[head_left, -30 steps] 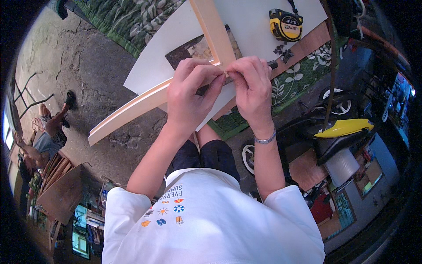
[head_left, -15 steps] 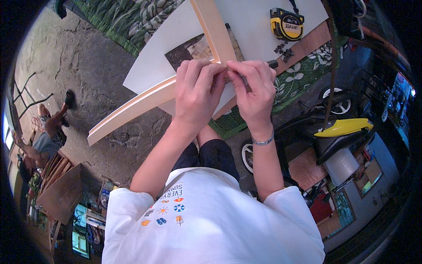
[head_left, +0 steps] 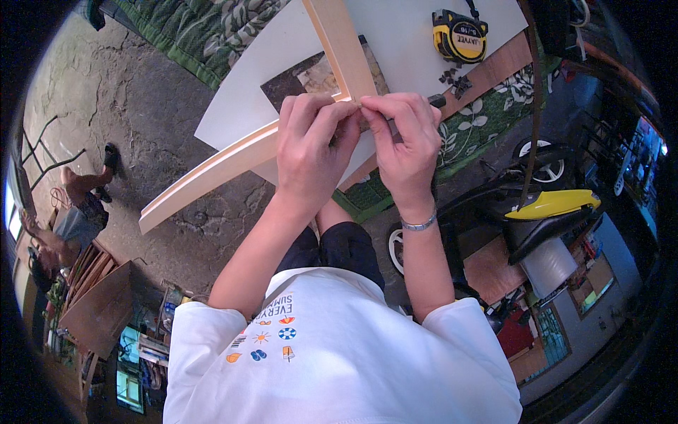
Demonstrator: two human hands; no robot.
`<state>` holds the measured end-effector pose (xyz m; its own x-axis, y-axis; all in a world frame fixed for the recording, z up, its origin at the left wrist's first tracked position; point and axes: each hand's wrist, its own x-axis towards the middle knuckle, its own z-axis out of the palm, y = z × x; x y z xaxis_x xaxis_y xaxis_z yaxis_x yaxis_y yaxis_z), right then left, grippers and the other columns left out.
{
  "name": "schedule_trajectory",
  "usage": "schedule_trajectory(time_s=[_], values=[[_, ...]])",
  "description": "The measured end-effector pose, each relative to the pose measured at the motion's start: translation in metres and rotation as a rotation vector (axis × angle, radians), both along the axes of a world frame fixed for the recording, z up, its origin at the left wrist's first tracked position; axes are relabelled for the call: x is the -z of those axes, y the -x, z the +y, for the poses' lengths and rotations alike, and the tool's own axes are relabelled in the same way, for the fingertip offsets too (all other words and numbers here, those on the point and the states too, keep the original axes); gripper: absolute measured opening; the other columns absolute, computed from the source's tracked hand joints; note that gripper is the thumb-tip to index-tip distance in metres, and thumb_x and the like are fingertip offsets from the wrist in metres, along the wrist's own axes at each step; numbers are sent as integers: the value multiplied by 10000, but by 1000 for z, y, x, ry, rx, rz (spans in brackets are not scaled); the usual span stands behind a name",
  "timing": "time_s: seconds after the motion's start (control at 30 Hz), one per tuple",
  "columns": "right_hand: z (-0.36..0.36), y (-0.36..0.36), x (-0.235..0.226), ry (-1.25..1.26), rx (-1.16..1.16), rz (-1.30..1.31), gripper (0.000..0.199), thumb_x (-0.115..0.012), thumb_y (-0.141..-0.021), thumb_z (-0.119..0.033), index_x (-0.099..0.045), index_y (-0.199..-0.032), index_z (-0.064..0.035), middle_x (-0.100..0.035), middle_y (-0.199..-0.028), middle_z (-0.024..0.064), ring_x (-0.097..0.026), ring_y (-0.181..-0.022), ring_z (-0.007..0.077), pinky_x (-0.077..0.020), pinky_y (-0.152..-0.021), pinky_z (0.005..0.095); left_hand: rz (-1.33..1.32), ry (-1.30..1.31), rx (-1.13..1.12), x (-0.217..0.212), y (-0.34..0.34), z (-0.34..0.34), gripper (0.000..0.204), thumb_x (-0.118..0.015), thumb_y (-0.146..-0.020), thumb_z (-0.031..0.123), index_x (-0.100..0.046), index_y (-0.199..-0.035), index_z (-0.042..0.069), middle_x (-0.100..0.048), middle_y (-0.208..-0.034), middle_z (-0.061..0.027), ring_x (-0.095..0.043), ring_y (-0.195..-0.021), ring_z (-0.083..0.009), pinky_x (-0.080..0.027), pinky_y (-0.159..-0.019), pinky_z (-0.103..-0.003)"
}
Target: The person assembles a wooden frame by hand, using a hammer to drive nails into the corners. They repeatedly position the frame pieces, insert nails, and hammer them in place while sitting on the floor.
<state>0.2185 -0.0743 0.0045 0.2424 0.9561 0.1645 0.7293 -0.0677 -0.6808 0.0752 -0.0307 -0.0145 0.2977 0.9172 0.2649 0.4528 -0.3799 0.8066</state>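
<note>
Two pale wooden strips meet at a corner in front of me, forming a wooden frame [head_left: 212, 169] with a white line along its inner edge. My left hand [head_left: 314, 145] is closed at that corner, thumb hidden behind its fingers. Right beside it, my right hand [head_left: 404, 134] pinches at the same corner, its fingertips touching or nearly touching the left ones. Whatever is between the right fingertips is too small to make out. A black handle-like end [head_left: 438, 101] shows past the right knuckles; whether the hand holds it is unclear.
Under the frame lies a white board [head_left: 417, 21] with a dark patterned piece [head_left: 282, 88]. A yellow-black tape measure [head_left: 459, 37] and small dark bits [head_left: 455, 83] rest on it. Green leafy cloth [head_left: 466, 127] lies beneath. A motorbike [head_left: 551, 205] stands right; another person [head_left: 74, 226] is left.
Both hands have shifted very slightly up and left, still together at the frame's corner. The person at the left has moved a little.
</note>
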Motion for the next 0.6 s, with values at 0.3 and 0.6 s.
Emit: schedule_trajectory(time_s=[0.3, 0.6], values=[[-105, -29, -14, 352, 353, -181, 379, -788, -936, -207, -606, -1209, -20, -591, -1080, 156, -590, -958, 322, -498, -854, 425, -8, -47, -52, 2, -3, -2, 271, -833, -707, -52, -715, -931, 45, -647, -901, -76, -618, -824, -262, -524, -713, -375], [-152, -37, -13, 600, 436, -148, 370, -639, -1050, -322, -559, -1225, -6, -678, -1105, 278, -662, -1006, 494, -525, -832, 521, 26, -17, -48, -2, -3, -1, 243, -863, -715, -26, -750, -913, 59, -672, -905, -81, -646, -838, -257, -551, -737, -358]])
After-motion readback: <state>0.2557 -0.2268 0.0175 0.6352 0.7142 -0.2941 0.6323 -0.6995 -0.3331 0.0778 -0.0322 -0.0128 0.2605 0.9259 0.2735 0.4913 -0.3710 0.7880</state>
